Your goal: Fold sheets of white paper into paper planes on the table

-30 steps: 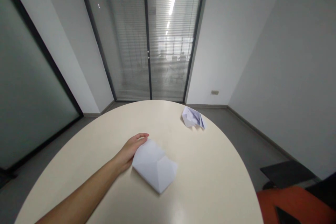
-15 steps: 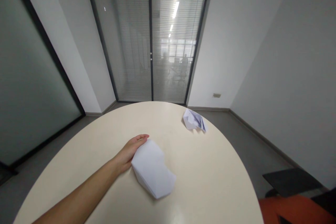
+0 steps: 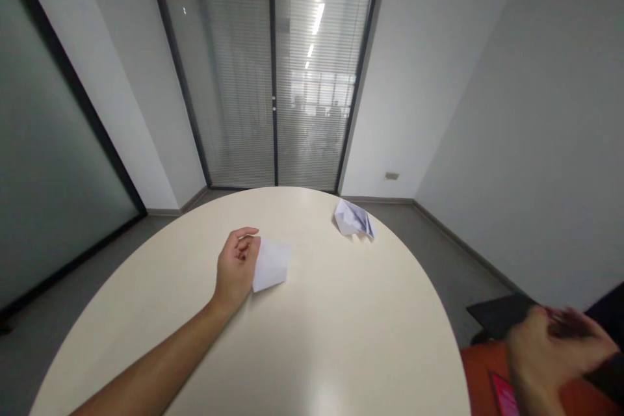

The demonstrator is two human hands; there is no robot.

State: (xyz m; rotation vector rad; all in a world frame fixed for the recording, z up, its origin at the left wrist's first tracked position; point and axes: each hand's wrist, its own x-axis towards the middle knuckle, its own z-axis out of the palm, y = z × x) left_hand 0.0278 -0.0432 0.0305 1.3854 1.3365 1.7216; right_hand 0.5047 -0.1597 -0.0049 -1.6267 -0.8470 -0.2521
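Observation:
A folded white paper [image 3: 271,265] is on the left half of the round table, beside my left hand [image 3: 237,263]. My left hand is curled, thumb against the paper's left edge, other fingers bent; it appears to pinch that edge. Farther back, near the table's right rim, lies a crumpled white paper [image 3: 353,218]. My right hand [image 3: 550,351] is off the table at the lower right, blurred by motion. Its fingers are curved, and whether anything is between them cannot be made out.
The round cream table [image 3: 341,325] fills the lower middle. Past its right edge are an orange surface [image 3: 480,370] with a pink-red object [image 3: 504,395] on it and a dark flat panel [image 3: 497,312]. Glass doors with blinds [image 3: 312,78] stand behind.
My left hand has moved back and slightly left, and the white paper beside it now shows as a smaller shape farther back. My right hand has come into view at the lower right.

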